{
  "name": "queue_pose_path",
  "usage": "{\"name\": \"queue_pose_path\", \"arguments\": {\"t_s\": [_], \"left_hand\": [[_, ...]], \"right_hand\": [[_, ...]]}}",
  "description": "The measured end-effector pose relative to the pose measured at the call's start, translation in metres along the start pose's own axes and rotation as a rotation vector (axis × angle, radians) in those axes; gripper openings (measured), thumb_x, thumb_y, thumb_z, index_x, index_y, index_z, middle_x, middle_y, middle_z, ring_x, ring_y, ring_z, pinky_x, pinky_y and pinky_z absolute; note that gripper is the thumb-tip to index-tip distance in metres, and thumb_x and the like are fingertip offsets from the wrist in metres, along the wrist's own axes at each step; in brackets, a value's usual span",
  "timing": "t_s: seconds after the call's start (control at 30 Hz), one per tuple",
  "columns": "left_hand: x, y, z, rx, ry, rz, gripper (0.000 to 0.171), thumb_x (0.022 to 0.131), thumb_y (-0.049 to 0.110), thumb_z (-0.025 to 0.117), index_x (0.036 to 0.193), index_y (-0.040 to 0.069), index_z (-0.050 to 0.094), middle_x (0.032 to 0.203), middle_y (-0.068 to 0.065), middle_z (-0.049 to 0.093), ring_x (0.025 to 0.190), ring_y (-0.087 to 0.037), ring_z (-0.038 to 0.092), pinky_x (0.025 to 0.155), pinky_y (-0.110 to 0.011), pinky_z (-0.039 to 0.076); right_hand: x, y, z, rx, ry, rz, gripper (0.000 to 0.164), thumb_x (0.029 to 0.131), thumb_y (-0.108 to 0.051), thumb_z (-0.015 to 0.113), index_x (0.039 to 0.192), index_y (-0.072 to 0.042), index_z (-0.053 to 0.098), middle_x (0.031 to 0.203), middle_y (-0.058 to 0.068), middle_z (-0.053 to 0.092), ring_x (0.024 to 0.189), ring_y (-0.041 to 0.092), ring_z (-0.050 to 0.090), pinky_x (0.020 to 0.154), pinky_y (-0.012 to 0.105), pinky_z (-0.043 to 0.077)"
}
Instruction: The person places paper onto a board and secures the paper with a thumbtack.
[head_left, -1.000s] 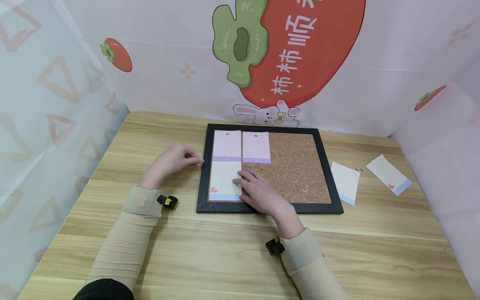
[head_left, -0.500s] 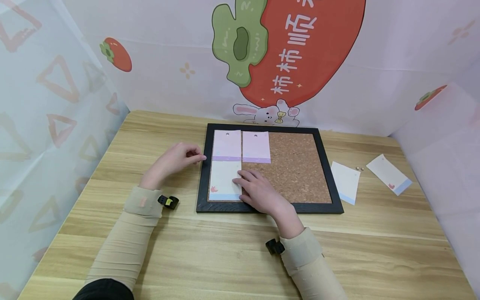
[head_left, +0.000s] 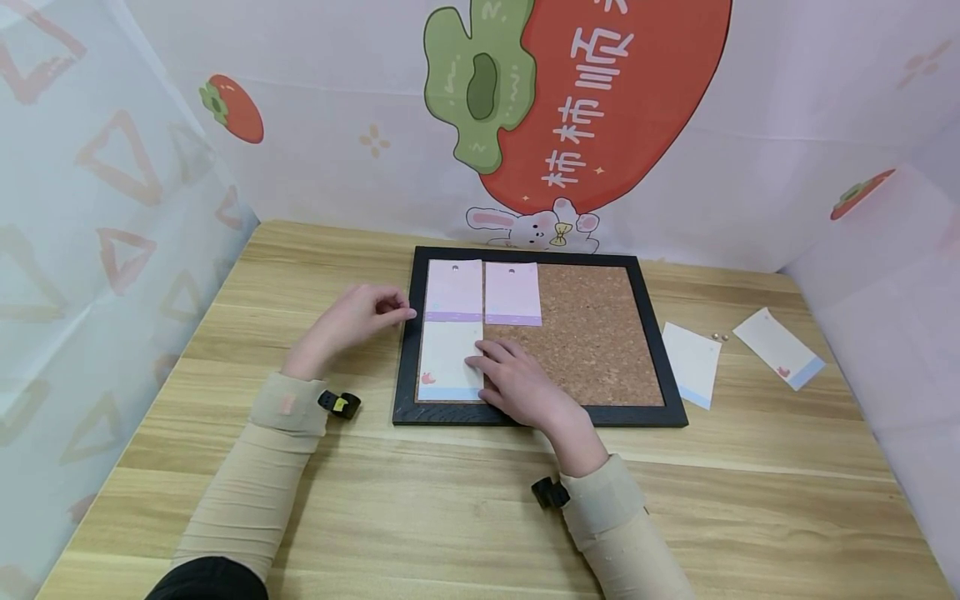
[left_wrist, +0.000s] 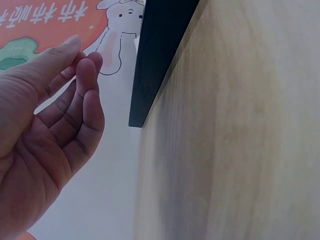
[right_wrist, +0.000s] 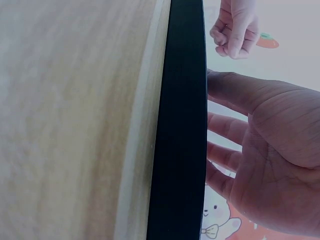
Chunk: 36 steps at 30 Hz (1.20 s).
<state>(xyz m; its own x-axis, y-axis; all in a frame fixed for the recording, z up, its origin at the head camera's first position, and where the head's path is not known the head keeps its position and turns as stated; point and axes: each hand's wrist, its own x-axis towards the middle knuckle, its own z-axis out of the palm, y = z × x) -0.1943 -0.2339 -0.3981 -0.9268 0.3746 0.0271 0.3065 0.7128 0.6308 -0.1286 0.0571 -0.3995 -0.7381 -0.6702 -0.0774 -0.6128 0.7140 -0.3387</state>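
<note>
R hand [head_left: 527, 390] touches rect white paper card [head_left: 450, 357] on grainy cork bd [head_left: 600, 342].

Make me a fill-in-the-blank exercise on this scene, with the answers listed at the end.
1. The frame around the corkboard is ____.
2. Both pink cards on the corkboard have a ____ stripe along the bottom.
3. The person's ____ hand touches the white card on the corkboard.
4. On the table beside the corkboard lie ____ loose cards.

Missing words: black; purple; right; two.
</note>
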Motion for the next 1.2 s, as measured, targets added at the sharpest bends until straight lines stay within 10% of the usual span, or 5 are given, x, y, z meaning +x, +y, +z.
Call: {"name": "queue_pose_path", "arguments": {"t_s": [1.2], "left_hand": [[0.006,0.02,0.018,-0.116,-0.037,0.016,0.014,0.094,0.025,0.071,0.1,0.016,0.079,0.098,0.001,0.077,0.087,-0.014,0.067,0.081,-0.033,0.054]], "right_hand": [[0.001,0.002,0.0,0.0,-0.021,0.01,0.045,0.098,-0.021,0.064,0.142,-0.012,0.055,0.155,0.013,0.043,0.142,0.032,0.04,0.111,0.053,0.041]]}}
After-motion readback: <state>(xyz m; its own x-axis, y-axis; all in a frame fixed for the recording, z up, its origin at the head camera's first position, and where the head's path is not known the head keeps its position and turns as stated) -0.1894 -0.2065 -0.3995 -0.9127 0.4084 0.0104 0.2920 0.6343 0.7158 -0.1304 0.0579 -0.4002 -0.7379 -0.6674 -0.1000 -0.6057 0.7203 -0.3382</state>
